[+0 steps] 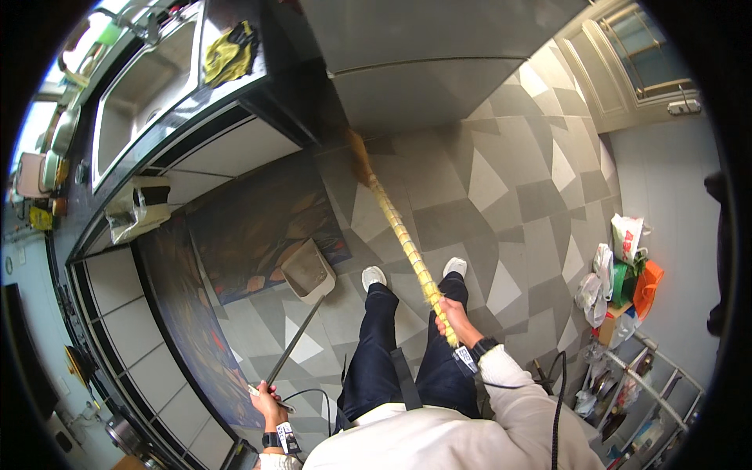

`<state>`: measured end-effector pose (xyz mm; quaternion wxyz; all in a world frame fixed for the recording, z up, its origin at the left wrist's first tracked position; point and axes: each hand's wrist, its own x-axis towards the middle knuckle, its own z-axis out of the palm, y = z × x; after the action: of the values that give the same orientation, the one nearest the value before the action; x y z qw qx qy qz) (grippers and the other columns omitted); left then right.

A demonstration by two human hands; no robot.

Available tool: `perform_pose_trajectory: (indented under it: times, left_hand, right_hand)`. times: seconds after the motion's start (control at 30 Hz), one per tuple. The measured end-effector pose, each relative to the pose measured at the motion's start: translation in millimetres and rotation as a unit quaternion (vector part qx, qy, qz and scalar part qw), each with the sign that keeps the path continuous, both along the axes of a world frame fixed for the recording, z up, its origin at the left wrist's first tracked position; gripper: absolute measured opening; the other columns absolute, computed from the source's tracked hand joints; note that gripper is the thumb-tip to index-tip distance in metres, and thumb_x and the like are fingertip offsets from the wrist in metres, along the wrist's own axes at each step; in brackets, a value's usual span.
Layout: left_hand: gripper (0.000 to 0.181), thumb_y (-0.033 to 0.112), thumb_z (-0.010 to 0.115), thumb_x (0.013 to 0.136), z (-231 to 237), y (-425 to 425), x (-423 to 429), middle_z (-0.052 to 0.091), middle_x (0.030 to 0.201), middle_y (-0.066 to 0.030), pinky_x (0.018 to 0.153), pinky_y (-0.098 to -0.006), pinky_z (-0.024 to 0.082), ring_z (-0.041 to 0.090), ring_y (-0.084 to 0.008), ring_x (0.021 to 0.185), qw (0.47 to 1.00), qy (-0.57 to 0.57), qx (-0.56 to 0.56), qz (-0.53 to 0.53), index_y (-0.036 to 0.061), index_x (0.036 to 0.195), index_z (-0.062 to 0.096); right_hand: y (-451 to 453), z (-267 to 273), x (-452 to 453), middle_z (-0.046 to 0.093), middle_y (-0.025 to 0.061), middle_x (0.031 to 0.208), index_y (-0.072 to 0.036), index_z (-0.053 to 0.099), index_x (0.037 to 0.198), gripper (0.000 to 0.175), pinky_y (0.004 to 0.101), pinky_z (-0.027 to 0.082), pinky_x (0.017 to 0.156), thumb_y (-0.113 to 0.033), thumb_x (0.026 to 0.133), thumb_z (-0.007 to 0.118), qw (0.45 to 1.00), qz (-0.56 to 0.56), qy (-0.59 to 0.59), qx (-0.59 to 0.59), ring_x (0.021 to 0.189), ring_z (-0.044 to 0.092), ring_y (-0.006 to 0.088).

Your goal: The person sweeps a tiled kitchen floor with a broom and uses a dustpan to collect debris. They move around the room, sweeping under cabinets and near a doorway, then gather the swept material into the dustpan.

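My right hand (456, 322) grips a broom (401, 232) near the end of its yellow wrapped handle. The brown broom head (357, 154) reaches the floor by the base of a grey refrigerator (411, 97), and its bristles look blurred. In my left hand (268, 403) is the top of a long-handled dustpan's dark pole (295, 341). Its pale pan (308, 270) rests on the floor to the left of my feet, partly over the corner of a patterned mat (264, 229). Some small specks seem to lie in the pan.
A steel sink (147, 88) and a yellow-black cloth (230, 56) are on the dark counter at left. A bin with a plastic liner (138, 208) hangs from the cabinet front. Shopping bags (625, 288) and a metal rack (652, 382) stand along the right wall. A door (628, 64) is at upper right.
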<state>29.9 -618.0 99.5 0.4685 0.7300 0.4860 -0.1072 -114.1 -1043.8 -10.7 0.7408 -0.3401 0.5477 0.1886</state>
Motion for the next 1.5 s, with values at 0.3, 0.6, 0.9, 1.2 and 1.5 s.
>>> perform_pose_trajectory:
  times: [0.3,0.6,0.9,1.2,1.5]
  left_hand:
    - [0.011,0.015,0.051,0.08,14,-32,-41,0.048,0.058,-0.0016,0.033,-0.0163,0.028,0.035,-0.0046,0.038,0.996,-0.064,0.049,-0.029,0.01,0.08,0.042]
    - [0.011,0.016,0.052,0.08,35,-59,-54,0.05,0.056,-0.0016,0.032,-0.0171,0.026,0.034,-0.0047,0.036,0.985,-0.093,0.134,-0.062,0.0083,0.078,0.045]
    - [0.012,0.018,0.053,0.08,34,-104,-37,0.052,0.056,-0.002,0.032,-0.0185,0.026,0.037,-0.0055,0.037,0.965,-0.112,0.18,-0.153,0.0086,0.077,0.046]
    - [0.015,0.019,0.054,0.078,44,-140,-39,0.056,0.057,-0.0061,0.031,-0.0178,0.028,0.035,-0.0064,0.034,0.983,-0.089,0.13,-0.092,0.0076,0.072,0.047]
    - [0.011,0.016,0.049,0.081,62,-152,-36,0.056,0.059,-0.0068,0.029,-0.0165,0.025,0.035,-0.0052,0.033,0.99,-0.102,0.099,0.015,0.0065,0.075,0.046]
  right_hand:
    - [-8,6,57,0.031,-0.0038,0.049,-0.007,0.04,0.113,0.04,0.021,0.03,0.035,-0.037,0.089,0.029,0.821,-0.14,-0.232,0.502,0.038,0.033,0.0059]
    - [-94,-100,120,0.043,0.001,0.06,-0.003,0.039,0.078,0.018,0.0178,0.04,0.041,-0.016,0.082,0.05,0.578,-0.412,-0.12,0.694,0.044,0.043,0.0056]
    - [-254,-67,-81,0.042,0.0025,0.062,-0.001,0.037,0.08,0.017,0.0177,0.041,0.043,-0.014,0.084,0.046,0.641,-0.457,-0.144,0.599,0.046,0.043,0.0075]
    - [-282,42,-114,0.044,0.004,0.059,-0.005,0.039,0.083,0.007,0.021,0.038,0.035,-0.007,0.082,0.045,0.967,-0.153,-0.153,0.136,0.04,0.04,0.007]
    - [-254,96,-52,0.036,0.0024,0.065,-0.001,0.034,0.094,0.017,0.0172,0.038,0.046,-0.004,0.081,0.044,0.809,-0.214,-0.193,0.512,0.052,0.039,0.0065]
